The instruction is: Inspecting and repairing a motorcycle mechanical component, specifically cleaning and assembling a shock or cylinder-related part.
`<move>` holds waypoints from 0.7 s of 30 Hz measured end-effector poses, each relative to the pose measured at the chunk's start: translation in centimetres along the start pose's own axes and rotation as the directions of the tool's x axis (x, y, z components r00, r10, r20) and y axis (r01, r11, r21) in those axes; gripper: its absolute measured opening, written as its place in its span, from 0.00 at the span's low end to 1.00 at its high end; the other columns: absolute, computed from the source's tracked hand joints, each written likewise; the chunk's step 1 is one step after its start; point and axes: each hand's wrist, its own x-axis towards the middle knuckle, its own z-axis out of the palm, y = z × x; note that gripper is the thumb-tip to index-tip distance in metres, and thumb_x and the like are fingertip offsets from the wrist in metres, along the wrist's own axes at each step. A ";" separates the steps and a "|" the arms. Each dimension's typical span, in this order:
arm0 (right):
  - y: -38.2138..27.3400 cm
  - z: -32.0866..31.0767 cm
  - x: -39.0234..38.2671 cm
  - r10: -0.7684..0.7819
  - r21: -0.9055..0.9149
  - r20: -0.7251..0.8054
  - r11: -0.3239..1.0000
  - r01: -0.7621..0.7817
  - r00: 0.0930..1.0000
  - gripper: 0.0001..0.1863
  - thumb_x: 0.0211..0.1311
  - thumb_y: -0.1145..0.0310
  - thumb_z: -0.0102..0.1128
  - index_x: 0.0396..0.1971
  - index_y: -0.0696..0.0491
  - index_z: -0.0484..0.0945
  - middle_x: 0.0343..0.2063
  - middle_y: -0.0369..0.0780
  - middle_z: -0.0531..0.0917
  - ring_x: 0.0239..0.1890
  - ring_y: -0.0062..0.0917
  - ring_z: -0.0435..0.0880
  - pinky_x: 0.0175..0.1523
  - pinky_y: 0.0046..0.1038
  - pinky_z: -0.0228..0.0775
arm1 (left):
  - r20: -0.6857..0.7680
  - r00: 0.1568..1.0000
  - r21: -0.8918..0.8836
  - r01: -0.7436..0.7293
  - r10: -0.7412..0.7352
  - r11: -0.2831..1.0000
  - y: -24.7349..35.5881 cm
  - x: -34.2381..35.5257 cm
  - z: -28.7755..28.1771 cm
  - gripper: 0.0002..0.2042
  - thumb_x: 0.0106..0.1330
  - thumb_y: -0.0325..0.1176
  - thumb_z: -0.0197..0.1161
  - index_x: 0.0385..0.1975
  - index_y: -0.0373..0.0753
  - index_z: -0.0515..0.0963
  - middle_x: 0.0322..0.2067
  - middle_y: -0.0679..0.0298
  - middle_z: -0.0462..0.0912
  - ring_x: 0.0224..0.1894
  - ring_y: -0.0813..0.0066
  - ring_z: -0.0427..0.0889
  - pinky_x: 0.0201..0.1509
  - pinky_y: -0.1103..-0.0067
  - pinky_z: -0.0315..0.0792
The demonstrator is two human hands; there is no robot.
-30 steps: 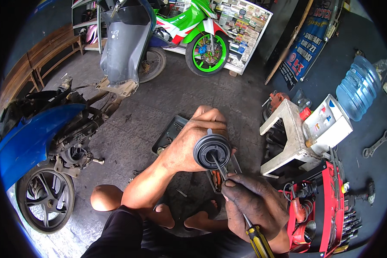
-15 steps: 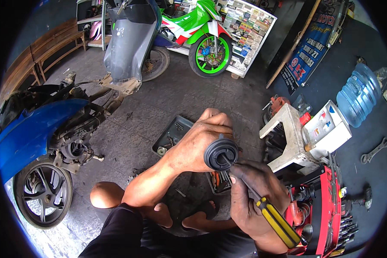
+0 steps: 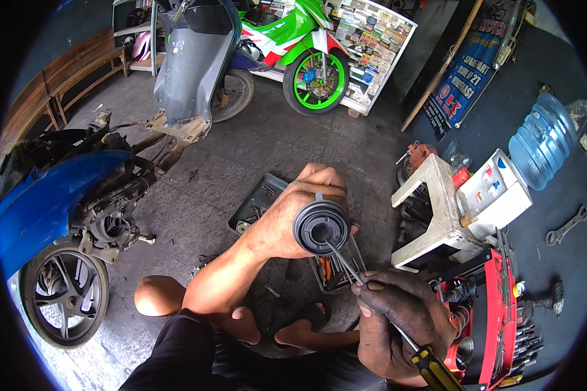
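Observation:
My left hand (image 3: 277,218) is closed in a fist around a black, round, ringed part (image 3: 320,218). Its face, with a dark hole in the middle, is turned up towards me. My right hand (image 3: 414,306) grips a screwdriver (image 3: 436,371) with a yellow and black handle, fingers around its metal shaft. The tip meets the lower rim of the central hole; whether it goes inside I cannot tell. Whatever else of the part lies in my left fist is hidden.
Beneath my left arm is a grey tray (image 3: 244,212) with small parts; another tray (image 3: 354,285) holds tools. A white stool (image 3: 440,202) and red tool rack (image 3: 492,319) stand to the right. A partly stripped blue motorcycle (image 3: 59,189) is on the left.
My right hand has drawn back down and right, baring more of the screwdriver's shaft. The tip has shifted to the hole's lower edge, and the black part sits slightly further left.

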 end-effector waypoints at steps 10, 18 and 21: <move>2.0 1.7 0.3 -0.025 0.019 0.035 1.000 0.024 0.999 0.08 0.61 0.80 0.63 0.40 0.58 0.82 0.36 0.48 0.86 0.36 0.35 0.89 0.41 0.29 0.82 | 0.025 0.999 0.072 -0.043 0.041 0.996 0.2 -0.1 -0.2 0.14 0.51 0.36 0.78 0.19 0.38 0.78 0.22 0.67 0.77 0.35 0.68 0.76 0.48 0.67 0.65; 2.5 2.6 0.3 0.018 0.015 0.034 1.000 -0.018 0.999 0.07 0.63 0.79 0.63 0.41 0.60 0.81 0.37 0.50 0.85 0.36 0.37 0.89 0.40 0.31 0.82 | 0.046 0.998 0.032 -0.035 0.034 0.999 0.0 -0.2 0.3 0.13 0.48 0.34 0.78 0.19 0.41 0.77 0.23 0.68 0.78 0.36 0.66 0.77 0.49 0.66 0.64; 2.5 2.6 0.6 -0.001 0.038 0.039 0.999 0.000 0.999 0.07 0.63 0.79 0.64 0.41 0.60 0.80 0.36 0.50 0.85 0.38 0.37 0.89 0.40 0.31 0.82 | 0.037 0.999 -0.011 -0.026 0.027 1.000 0.0 -0.1 0.4 0.13 0.47 0.30 0.77 0.18 0.42 0.75 0.22 0.69 0.79 0.38 0.65 0.78 0.49 0.65 0.64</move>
